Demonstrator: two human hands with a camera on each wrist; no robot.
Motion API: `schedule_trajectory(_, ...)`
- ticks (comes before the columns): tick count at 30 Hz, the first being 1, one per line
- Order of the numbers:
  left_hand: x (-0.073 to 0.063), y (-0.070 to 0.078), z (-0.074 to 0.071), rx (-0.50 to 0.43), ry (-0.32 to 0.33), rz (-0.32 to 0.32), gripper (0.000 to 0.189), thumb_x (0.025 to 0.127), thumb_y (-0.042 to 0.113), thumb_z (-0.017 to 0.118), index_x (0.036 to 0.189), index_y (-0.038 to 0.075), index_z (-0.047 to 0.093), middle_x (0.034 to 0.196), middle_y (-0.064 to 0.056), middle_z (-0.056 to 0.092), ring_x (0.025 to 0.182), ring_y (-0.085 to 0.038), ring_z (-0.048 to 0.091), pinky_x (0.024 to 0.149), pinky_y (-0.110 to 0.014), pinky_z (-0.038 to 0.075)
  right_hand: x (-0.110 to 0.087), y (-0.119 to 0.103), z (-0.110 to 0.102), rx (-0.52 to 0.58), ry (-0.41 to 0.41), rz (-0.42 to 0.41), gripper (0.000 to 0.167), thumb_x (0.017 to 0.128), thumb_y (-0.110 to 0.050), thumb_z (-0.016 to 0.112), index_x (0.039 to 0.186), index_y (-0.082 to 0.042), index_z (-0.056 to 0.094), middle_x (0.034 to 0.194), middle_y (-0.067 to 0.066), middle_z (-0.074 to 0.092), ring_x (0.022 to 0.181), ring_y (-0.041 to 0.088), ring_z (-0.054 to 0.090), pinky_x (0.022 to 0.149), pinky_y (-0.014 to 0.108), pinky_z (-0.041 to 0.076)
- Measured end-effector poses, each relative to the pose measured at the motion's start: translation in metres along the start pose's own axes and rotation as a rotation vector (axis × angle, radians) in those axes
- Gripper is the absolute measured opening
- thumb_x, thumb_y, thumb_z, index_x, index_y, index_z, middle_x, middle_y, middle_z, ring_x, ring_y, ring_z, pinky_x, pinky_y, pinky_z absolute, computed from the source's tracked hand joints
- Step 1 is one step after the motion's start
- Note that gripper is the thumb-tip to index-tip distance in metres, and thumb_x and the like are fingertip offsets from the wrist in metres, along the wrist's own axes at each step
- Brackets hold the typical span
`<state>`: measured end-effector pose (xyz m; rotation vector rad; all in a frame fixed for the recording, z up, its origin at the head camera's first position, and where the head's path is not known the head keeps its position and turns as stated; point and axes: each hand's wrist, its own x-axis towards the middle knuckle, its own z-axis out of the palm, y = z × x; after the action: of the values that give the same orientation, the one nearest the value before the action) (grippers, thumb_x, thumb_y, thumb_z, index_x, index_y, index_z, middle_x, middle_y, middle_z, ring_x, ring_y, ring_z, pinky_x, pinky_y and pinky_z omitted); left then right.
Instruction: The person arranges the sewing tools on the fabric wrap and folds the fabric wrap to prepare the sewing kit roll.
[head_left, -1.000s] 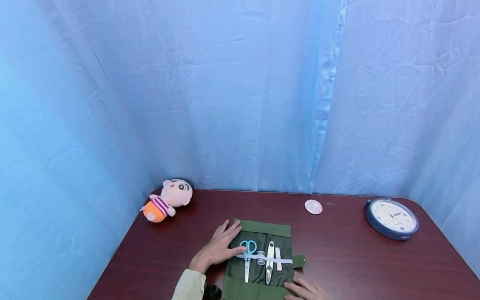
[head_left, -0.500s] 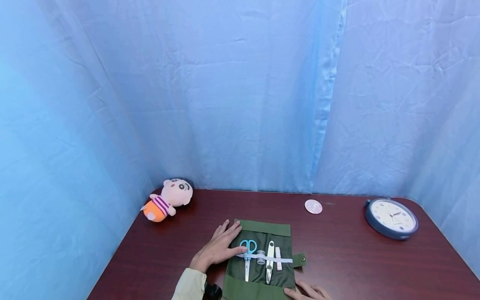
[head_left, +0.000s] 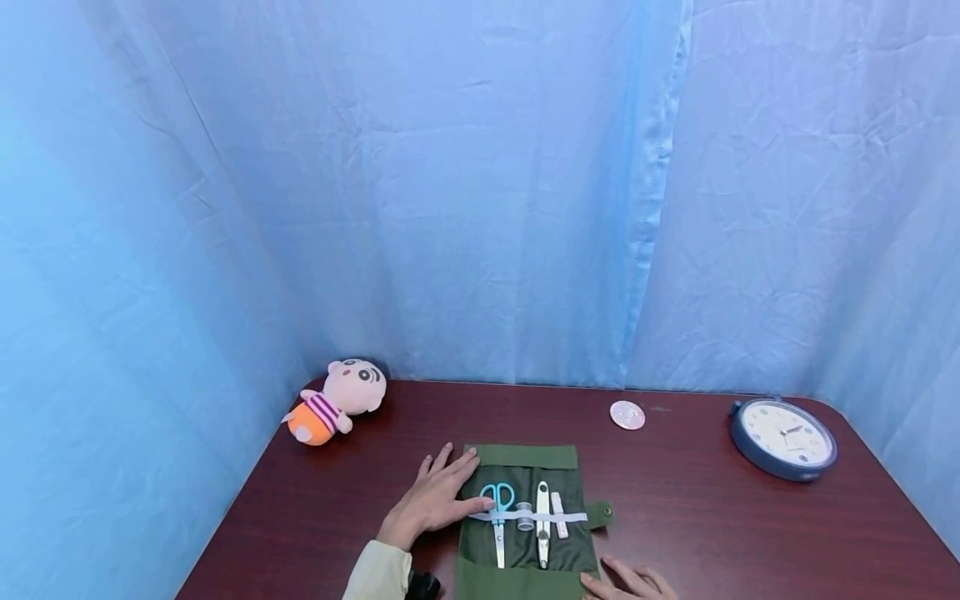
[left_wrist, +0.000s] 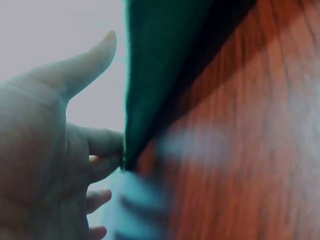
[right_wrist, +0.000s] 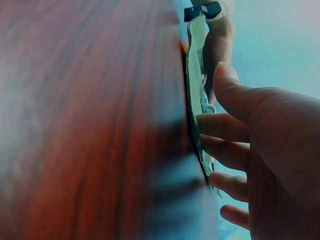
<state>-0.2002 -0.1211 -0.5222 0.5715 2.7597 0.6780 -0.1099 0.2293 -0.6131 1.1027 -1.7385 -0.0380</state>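
Note:
An unfolded green fabric pouch (head_left: 525, 456) lies on the table. A white elastic band (head_left: 577, 517) across it holds blue-handled scissors (head_left: 500, 543), a small spool (head_left: 524, 518), a long silver-white tool (head_left: 543, 498) of unclear kind and a slim white piece (head_left: 558, 509). My left hand (head_left: 432, 502) rests along the pouch's left edge, fingers extended, thumb reaching over to the scissors' handles. At the lower right corner, the fingertips of my right hand (head_left: 628, 582) touch the cloth. Both wrist views show the hands with straight, spread fingers at the pouch's edges.
A plush doll (head_left: 334, 402) lies at the back left of the dark red table (head_left: 697, 500). Toward the back right are a round pinkish disc (head_left: 627, 415) and a blue-rimmed clock (head_left: 784, 437). Blue curtains (head_left: 480, 192) surround the table.
The pouch has turned slightly, its top edge shifting left and its lower part right. My right hand has moved a little rightward with the lower corner. My left hand has barely moved.

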Motion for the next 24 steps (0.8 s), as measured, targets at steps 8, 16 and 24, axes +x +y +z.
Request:
schedule_trajectory(8,-0.008,0.007,-0.004,0.084,0.021,-0.024,0.079,0.091,0.066,0.057,0.149,0.013,0.05,0.158,-0.006,0.046,0.155,-0.04,0.021,0.121,-0.068,0.019,0.01,0.014,-0.033,0.08,-0.363,0.135,0.043,0.091,-0.043,0.055,0.133,-0.049,0.058,0.151,-0.033,0.044,0.157,0.001,0.003,0.085,0.024,0.038)
schedule_trajectory(16,-0.02,0.009,-0.002,0.201,0.057,0.021,0.079,0.088,0.068,0.058,0.144,0.012,0.056,0.152,-0.005,0.053,0.153,-0.04,0.028,0.119,-0.066,0.027,0.024,0.022,-0.051,0.18,-0.659,0.327,0.032,0.084,-0.051,0.069,0.115,-0.04,0.071,0.126,-0.026,0.066,0.119,0.009,0.062,0.075,0.035,0.05)
schedule_trajectory(24,-0.03,0.009,0.0,0.23,0.068,0.059,0.081,0.086,0.071,0.058,0.143,0.013,0.057,0.152,-0.005,0.053,0.151,-0.04,0.032,0.117,-0.067,0.03,0.03,0.034,-0.054,0.337,-0.988,0.513,0.047,0.093,-0.064,0.052,0.124,-0.034,0.069,0.134,-0.019,0.065,0.119,0.023,0.063,0.079,0.046,0.052)
